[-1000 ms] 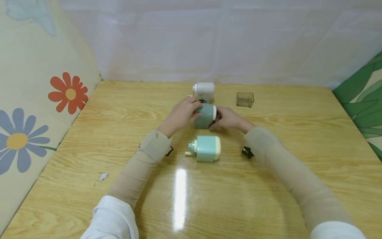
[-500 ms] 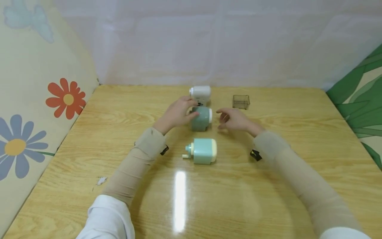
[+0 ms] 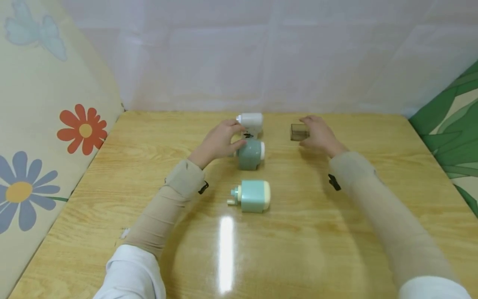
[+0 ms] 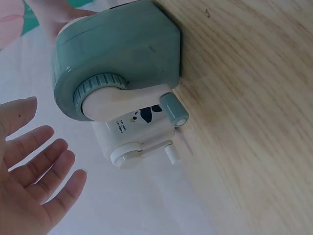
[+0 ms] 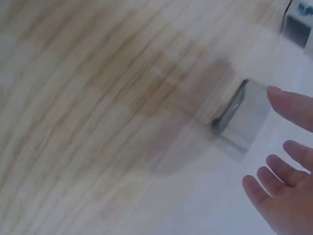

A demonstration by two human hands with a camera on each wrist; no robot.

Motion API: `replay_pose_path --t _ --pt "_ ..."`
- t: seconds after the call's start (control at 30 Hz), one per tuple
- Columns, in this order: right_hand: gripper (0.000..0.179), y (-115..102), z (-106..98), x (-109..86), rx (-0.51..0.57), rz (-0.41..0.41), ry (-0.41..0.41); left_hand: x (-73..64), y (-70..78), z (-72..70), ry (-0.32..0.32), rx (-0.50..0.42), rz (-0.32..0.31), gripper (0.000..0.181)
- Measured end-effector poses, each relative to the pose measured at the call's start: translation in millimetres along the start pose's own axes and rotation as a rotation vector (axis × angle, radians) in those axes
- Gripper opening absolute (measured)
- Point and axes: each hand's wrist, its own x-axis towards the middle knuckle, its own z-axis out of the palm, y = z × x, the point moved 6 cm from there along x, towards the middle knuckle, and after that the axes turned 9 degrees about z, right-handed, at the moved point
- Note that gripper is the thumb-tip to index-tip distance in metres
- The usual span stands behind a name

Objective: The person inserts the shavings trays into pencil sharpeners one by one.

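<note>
A dark green crank pencil sharpener stands on the table, its white crank and green knob plain in the left wrist view. Beside it, my left hand has its fingers spread; a gap separates them from the sharpener in the left wrist view. A small see-through shavings drawer lies on the table farther right. My right hand reaches around its right end, thumb and fingers apart. In the blurred right wrist view the fingers stand close to the drawer without clearly gripping it.
Behind the dark green sharpener stands a white crank sharpener with a black print. Nearer the person is a light teal one with a cream end. A white sheet hangs behind the wooden table.
The right hand has let go of the dark green sharpener and moved right to the see-through drawer. The left hand has loosened from the sharpener and stays beside it.
</note>
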Motion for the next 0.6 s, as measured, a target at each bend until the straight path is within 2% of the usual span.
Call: replay_pose_path --t 0.27,0.47,0.6 --pt "0.072 19.6 7.7 16.3 0.018 0.053 -0.122 1.1 -0.1 0.5 -0.001 0.004 0.012 0.039" --pt "0.064 21.5 5.2 20.0 0.003 0.063 -0.125 -0.8 -7.5 -2.1 -0.002 -0.023 -0.021 0.039" --pt "0.059 20.9 4.9 22.0 -0.033 0.065 -0.118 4.1 -16.6 -5.5 0.006 -0.024 -0.044 0.041"
